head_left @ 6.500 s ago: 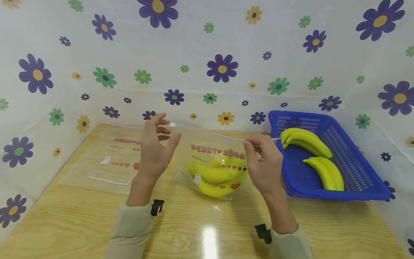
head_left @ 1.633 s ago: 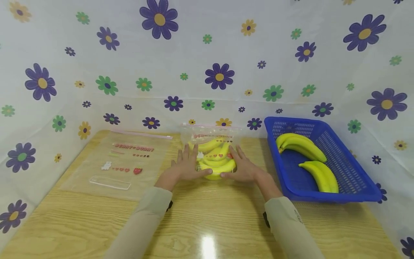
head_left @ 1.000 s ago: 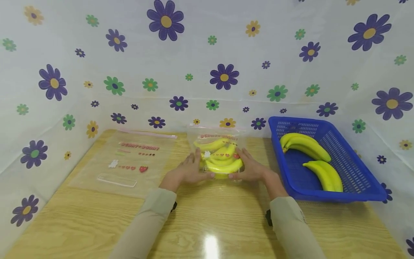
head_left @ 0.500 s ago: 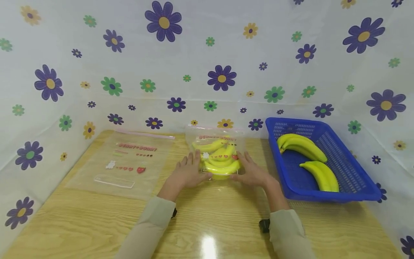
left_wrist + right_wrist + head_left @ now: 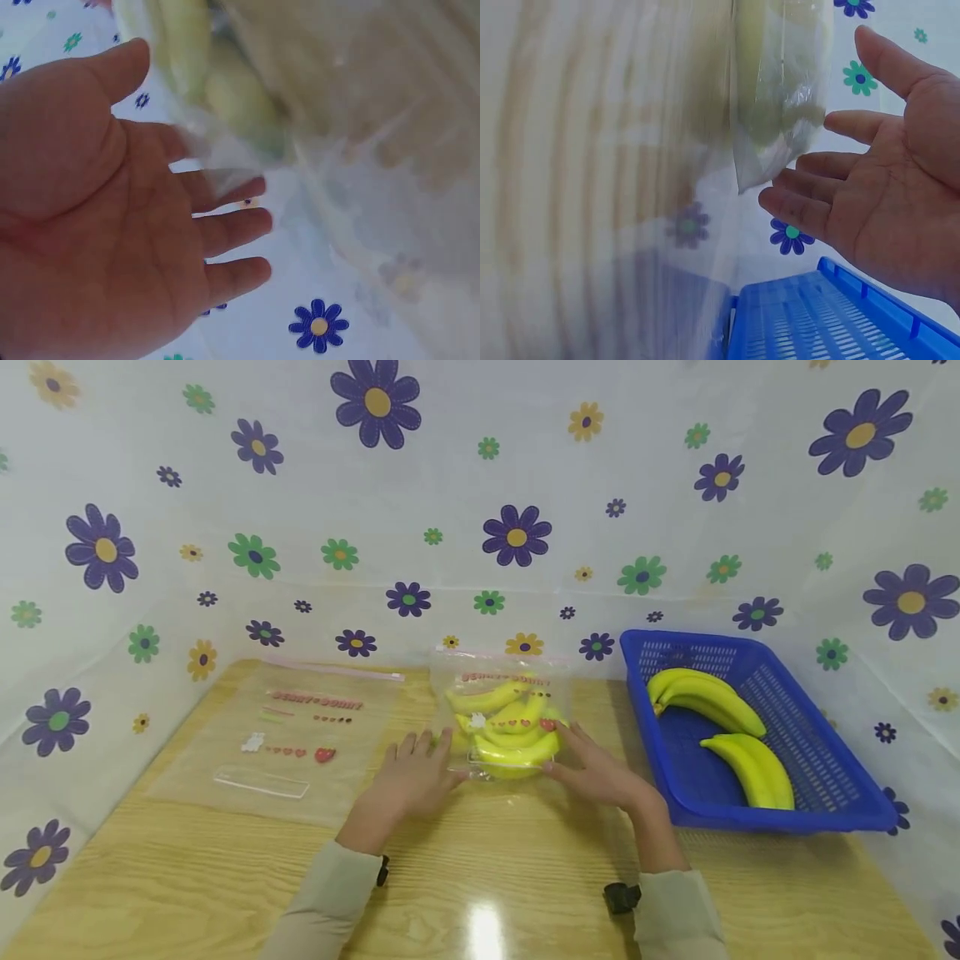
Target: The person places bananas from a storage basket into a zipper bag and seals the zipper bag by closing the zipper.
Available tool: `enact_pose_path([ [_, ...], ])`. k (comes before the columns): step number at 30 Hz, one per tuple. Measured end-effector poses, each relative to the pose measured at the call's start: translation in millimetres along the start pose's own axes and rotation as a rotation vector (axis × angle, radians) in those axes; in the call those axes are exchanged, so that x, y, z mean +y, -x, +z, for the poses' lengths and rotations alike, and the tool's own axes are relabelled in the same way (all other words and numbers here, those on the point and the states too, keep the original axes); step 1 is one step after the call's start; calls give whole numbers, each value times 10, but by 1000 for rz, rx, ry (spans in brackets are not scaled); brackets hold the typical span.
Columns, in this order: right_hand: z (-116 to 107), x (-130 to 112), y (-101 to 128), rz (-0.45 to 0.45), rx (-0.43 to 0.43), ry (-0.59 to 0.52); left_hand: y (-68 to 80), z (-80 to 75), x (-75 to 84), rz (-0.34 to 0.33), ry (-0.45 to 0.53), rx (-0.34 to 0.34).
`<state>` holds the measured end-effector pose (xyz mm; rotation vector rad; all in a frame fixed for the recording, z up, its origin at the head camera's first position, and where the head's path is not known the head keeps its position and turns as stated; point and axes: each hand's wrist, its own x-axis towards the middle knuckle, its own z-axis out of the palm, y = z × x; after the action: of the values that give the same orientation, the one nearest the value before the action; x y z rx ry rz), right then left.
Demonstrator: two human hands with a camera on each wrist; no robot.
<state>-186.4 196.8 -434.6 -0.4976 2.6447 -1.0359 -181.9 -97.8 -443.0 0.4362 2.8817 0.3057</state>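
Observation:
A clear zip bag (image 5: pixel 491 672) printed with pink lettering, a rabbit and hearts lies on the table. Several yellow bananas (image 5: pixel 517 745) are inside it. To the bag's left, my left hand (image 5: pixel 405 785) has its fingers spread; in the left wrist view the bag's corner partly covers a fingertip. My right hand (image 5: pixel 600 770) is beside the right edge, fingers extended. In the right wrist view its fingertips (image 5: pixel 840 120) come right up to the plastic; whether they touch is unclear. Neither hand grips the bag.
A second zip bag (image 5: pixel 225 752) lies flat on the left of the wooden table (image 5: pixel 450 868). On the right stands a blue plastic basket (image 5: pixel 780 816) with two banana bunches (image 5: pixel 701 697) inside. A flower-patterned white cloth (image 5: pixel 450 477) encloses the back and sides.
Earlier my hands were at the raised bag's zip edge. Then the bag lay down with both hands against its sides. Now my left hand has drawn away leftward and my right has eased slightly outward.

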Motion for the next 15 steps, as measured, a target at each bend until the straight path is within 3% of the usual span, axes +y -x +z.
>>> enact_pose_path([
  [9, 3, -162, 21, -18, 33, 70, 353, -487, -339, -91, 106, -5],
  [15, 85, -468, -10, -67, 87, 152, 499, -584, -719, -152, 108, 17],
])
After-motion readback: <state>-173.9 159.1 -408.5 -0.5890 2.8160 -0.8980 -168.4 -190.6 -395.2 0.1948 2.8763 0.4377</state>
